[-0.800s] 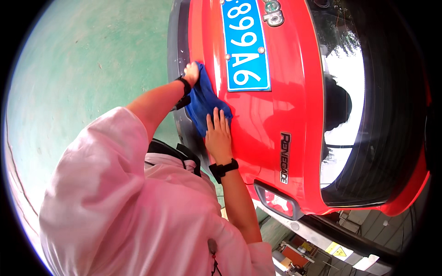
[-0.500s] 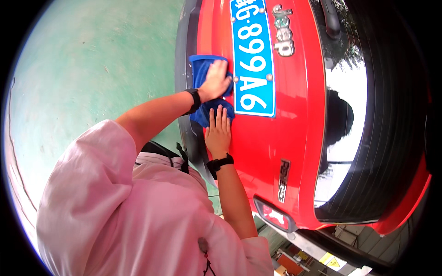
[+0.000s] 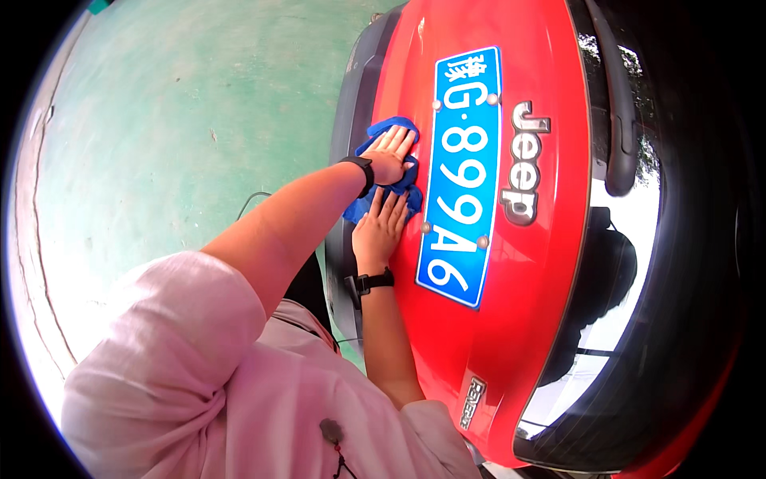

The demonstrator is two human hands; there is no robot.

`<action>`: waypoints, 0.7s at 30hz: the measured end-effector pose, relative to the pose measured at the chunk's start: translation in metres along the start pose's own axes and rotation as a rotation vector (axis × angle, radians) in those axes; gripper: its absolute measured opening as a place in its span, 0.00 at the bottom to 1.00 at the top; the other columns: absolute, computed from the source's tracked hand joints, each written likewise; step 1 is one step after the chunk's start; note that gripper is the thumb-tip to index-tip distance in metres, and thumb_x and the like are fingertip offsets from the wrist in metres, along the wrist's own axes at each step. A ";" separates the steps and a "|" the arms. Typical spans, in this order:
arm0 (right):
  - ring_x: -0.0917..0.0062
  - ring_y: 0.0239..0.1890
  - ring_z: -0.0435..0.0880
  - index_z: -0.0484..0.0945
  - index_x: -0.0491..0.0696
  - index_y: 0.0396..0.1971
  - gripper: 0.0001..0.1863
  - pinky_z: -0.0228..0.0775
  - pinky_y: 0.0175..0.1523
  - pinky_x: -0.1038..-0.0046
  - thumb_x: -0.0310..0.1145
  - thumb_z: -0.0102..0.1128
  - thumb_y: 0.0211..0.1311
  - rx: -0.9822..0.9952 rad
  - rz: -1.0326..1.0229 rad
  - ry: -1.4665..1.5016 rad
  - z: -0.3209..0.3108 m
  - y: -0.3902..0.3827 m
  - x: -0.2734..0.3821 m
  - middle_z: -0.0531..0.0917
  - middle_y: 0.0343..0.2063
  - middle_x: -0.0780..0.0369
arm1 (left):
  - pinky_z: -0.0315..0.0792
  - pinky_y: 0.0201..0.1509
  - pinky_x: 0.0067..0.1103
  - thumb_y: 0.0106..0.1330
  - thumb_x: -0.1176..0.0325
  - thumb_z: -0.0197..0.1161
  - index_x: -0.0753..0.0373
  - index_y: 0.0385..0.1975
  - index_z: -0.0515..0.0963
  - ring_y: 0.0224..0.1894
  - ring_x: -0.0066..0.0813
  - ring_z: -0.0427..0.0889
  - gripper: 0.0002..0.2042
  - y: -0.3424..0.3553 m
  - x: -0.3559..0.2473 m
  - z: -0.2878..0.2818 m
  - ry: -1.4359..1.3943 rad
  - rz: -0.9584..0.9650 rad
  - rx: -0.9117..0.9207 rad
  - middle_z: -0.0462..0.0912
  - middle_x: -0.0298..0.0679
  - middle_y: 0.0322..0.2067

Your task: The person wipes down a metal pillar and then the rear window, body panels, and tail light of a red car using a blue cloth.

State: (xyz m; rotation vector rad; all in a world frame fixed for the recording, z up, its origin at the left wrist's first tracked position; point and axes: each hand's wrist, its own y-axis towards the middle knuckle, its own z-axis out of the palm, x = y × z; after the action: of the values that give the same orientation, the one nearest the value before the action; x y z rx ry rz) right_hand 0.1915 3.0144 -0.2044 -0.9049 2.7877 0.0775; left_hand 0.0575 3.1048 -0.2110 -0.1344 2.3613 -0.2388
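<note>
A blue cloth [image 3: 358, 209] lies bunched on the red tailgate of a car [image 3: 519, 335], beside the long edge of its blue licence plate [image 3: 460, 172]. My left hand [image 3: 389, 155], a black band at its wrist, presses on the farther part of the cloth with fingers stretched out. Just nearer, my right hand [image 3: 378, 231] rests flat on the cloth's near part, its fingers slightly spread. Much of the cloth is hidden under both hands. The licence plate is to the right of the hands, apart from them.
The dark bumper [image 3: 345, 144] runs along the left side of the car. Right of the plate are a chrome emblem [image 3: 523, 164], a rear wiper [image 3: 621, 152] and the dark, reflective rear window [image 3: 638, 335]. A green floor [image 3: 175, 144] spreads to the left.
Both hands have slid the cloth farther away from me along the plate's edge. The cloth looks more bunched. My view has shifted, so the whole plate now shows.
</note>
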 end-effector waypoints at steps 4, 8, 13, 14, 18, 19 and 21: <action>0.53 0.71 0.46 0.61 0.42 0.64 0.33 0.35 0.73 0.57 0.35 0.54 0.58 0.015 0.034 0.064 0.000 0.035 0.014 0.54 0.67 0.48 | 0.37 0.75 0.35 0.70 0.54 0.48 0.61 0.71 0.38 0.74 0.46 0.34 0.37 0.027 0.011 -0.028 0.034 -0.023 0.096 0.37 0.46 0.72; 0.55 0.71 0.49 0.64 0.39 0.60 0.30 0.38 0.73 0.59 0.34 0.54 0.57 -0.017 0.054 0.129 -0.015 0.087 0.030 0.61 0.64 0.49 | 0.44 0.73 0.37 0.64 0.51 0.58 0.65 0.70 0.38 0.73 0.51 0.34 0.44 0.071 0.029 -0.064 0.060 -0.051 0.104 0.38 0.52 0.71; 0.54 0.70 0.51 0.63 0.35 0.60 0.34 0.39 0.73 0.58 0.36 0.57 0.54 -0.001 0.133 0.209 -0.010 0.138 0.037 0.59 0.65 0.48 | 0.47 0.73 0.39 0.45 0.48 0.74 0.71 0.68 0.40 0.71 0.61 0.38 0.59 0.132 0.049 -0.086 0.088 0.027 0.071 0.40 0.63 0.68; 0.54 0.70 0.51 0.63 0.35 0.60 0.34 0.39 0.73 0.58 0.36 0.57 0.54 0.011 0.156 0.224 -0.009 0.152 0.038 0.59 0.65 0.48 | 0.46 0.73 0.39 0.44 0.47 0.74 0.71 0.68 0.40 0.71 0.62 0.39 0.60 0.145 0.054 -0.087 0.081 0.041 0.083 0.40 0.63 0.68; 0.56 0.69 0.53 0.66 0.36 0.59 0.33 0.39 0.73 0.57 0.37 0.57 0.53 -0.007 0.170 0.169 0.001 0.195 0.043 0.62 0.64 0.49 | 0.45 0.73 0.38 0.43 0.46 0.75 0.73 0.68 0.38 0.71 0.61 0.37 0.62 0.184 0.078 -0.104 0.162 0.039 0.081 0.40 0.63 0.68; 0.56 0.69 0.53 0.66 0.36 0.58 0.33 0.39 0.73 0.57 0.37 0.57 0.53 0.004 0.178 0.181 0.000 0.202 0.045 0.63 0.63 0.49 | 0.47 0.73 0.39 0.43 0.46 0.75 0.75 0.67 0.39 0.71 0.61 0.37 0.61 0.187 0.076 -0.110 0.117 0.024 0.108 0.40 0.63 0.68; 0.55 0.69 0.54 0.67 0.36 0.57 0.33 0.39 0.73 0.58 0.37 0.58 0.52 0.000 0.159 0.181 0.001 0.219 0.048 0.66 0.61 0.49 | 0.47 0.72 0.39 0.43 0.50 0.76 0.76 0.67 0.38 0.71 0.61 0.37 0.61 0.195 0.080 -0.123 0.098 0.033 0.110 0.39 0.63 0.68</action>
State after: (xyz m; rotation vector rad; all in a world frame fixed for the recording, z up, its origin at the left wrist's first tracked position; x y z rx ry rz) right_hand 0.0255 3.1644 -0.2183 -0.7213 3.0238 0.0210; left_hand -0.0912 3.2984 -0.2195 -0.0321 2.4392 -0.3658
